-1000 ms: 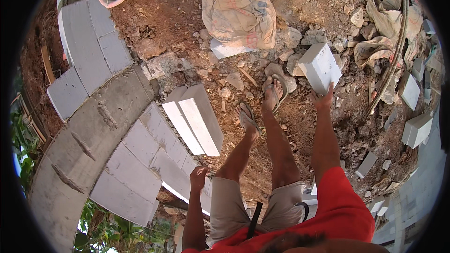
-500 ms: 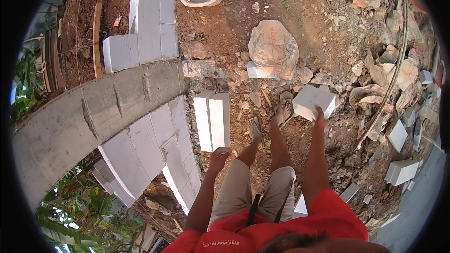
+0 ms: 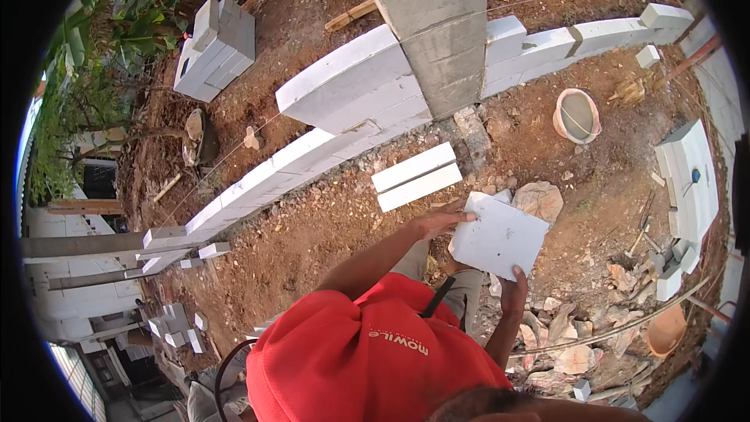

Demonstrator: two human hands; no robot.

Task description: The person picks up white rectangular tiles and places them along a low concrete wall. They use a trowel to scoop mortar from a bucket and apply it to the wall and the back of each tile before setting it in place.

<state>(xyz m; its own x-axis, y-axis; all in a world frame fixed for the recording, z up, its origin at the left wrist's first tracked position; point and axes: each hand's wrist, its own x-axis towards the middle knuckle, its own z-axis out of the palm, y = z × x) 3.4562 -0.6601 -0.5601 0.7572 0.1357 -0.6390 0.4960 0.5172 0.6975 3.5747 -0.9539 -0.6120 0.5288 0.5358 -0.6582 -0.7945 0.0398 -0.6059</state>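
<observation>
A pale grey aerated concrete block (image 3: 500, 236), cut short and squarish, is held in front of my body with its broad face up. My left hand (image 3: 440, 221) grips its left edge, thumb on top. At its lower right corner my right hand (image 3: 512, 294) holds on, the fingers partly hidden underneath. Just beyond my left hand, two long white blocks (image 3: 418, 176) lie side by side on the soil. Past them runs a low wall of similar blocks (image 3: 312, 148), meeting a grey concrete column (image 3: 445, 55).
A round tub of grey mortar (image 3: 576, 116) stands at the far right. A crumpled sack (image 3: 539, 202) lies beyond the held block. Stacked blocks (image 3: 691, 180) and rubble with torn sacks (image 3: 578, 336) are to the right. A string (image 3: 226, 155) runs along the wall.
My body has turned left toward the wall. The block, earlier in my right hand alone near the ground, is now raised, and my left hand has taken hold of it too.
</observation>
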